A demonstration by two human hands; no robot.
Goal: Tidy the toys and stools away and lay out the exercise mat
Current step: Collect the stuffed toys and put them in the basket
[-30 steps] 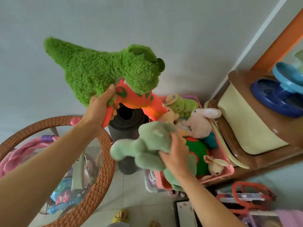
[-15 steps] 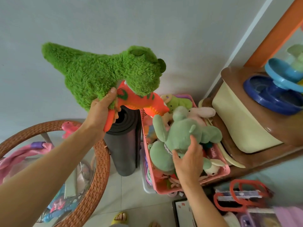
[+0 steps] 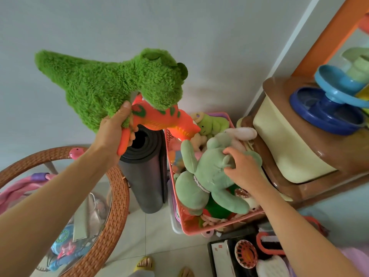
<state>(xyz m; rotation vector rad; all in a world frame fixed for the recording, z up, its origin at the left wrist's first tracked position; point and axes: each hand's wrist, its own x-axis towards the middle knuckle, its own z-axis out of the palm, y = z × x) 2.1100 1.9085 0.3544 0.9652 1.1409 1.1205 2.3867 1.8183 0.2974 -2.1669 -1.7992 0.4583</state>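
Observation:
My left hand [image 3: 115,129] is raised and grips a fuzzy green plush dinosaur [image 3: 111,84] together with an orange plastic dinosaur [image 3: 159,120]. A pale green plush toy [image 3: 207,176] lies on top of the pink basket [image 3: 199,229], which is full of soft toys. My right hand [image 3: 242,168] rests on this pale green toy, fingers curled into its head. A rolled dark exercise mat [image 3: 145,172] stands upright on the floor, just left of the basket and below my left hand.
A round wicker table with a glass top [image 3: 111,212] stands at the lower left, toys beneath it. Stacked brown stools [image 3: 283,148] with a blue ring toy [image 3: 327,108] stand at the right. Boxes and toys [image 3: 245,254] lie on the floor in front of the basket.
My right hand carried the pale green plush from mid-air to the right and down onto the basket's pile. My left hand kept both dinosaurs raised.

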